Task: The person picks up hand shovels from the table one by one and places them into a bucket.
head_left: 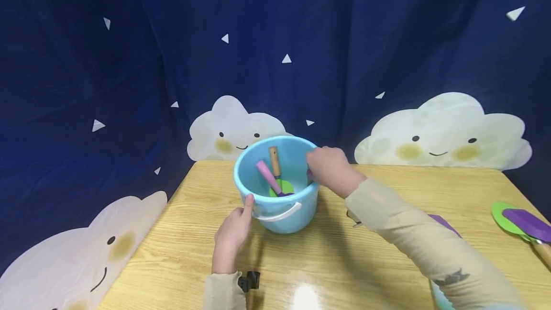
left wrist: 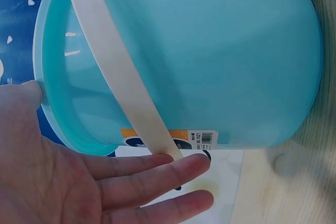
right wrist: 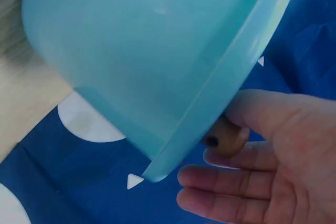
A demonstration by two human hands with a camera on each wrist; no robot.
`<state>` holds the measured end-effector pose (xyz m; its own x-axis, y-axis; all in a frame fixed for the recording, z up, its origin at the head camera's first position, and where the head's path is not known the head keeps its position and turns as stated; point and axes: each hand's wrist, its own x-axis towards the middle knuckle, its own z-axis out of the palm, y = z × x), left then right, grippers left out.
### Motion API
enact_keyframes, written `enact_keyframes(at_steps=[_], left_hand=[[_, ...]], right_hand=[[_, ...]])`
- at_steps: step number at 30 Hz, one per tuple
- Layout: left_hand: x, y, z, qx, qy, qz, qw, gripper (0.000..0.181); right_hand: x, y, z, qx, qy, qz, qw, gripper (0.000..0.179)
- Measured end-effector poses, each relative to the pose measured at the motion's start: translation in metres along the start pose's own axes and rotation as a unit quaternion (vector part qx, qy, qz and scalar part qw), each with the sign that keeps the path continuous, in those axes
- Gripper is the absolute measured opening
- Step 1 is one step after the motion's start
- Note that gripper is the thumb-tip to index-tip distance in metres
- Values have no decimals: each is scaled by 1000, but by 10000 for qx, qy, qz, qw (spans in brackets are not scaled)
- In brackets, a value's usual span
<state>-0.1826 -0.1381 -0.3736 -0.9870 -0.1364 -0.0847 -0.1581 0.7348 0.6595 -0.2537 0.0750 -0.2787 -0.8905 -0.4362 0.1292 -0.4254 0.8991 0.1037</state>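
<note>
A light-blue bucket (head_left: 284, 221) with a white handle (head_left: 277, 214) stands on the table. My left hand (head_left: 234, 228) holds its near left rim, thumb over the edge; the other fingers lie fairly straight outside, near the handle in the left wrist view. My right hand (head_left: 329, 166) reaches over the right rim. In the right wrist view, its thumb and index finger pinch a wooden-handled utensil (right wrist: 228, 137), whose head is hidden. Inside the bucket lean a pink-handled utensil (head_left: 267, 171) with a purple head and a wooden-handled utensil (head_left: 274, 159), apparently with a green head.
At the table's right edge lie a green utensil head (head_left: 501, 209) and a purple spatula (head_left: 527, 224). A purple piece (head_left: 445, 224) and a light-blue item (head_left: 440, 296) are partly covered by my right sleeve. A dark-blue curtain (head_left: 301, 13) hangs behind the table.
</note>
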Motion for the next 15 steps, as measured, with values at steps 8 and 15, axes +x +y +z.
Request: enact_keyframes(at_steps=[8,15], left_hand=[[1,-1,0,0,23,47,10000,91],[0,-1,0,-51,14,33,10000,91]], right_hand=[[-15,30,9,85,584,77,9982,22],[-27,51,12,198,424,314,9984,20]])
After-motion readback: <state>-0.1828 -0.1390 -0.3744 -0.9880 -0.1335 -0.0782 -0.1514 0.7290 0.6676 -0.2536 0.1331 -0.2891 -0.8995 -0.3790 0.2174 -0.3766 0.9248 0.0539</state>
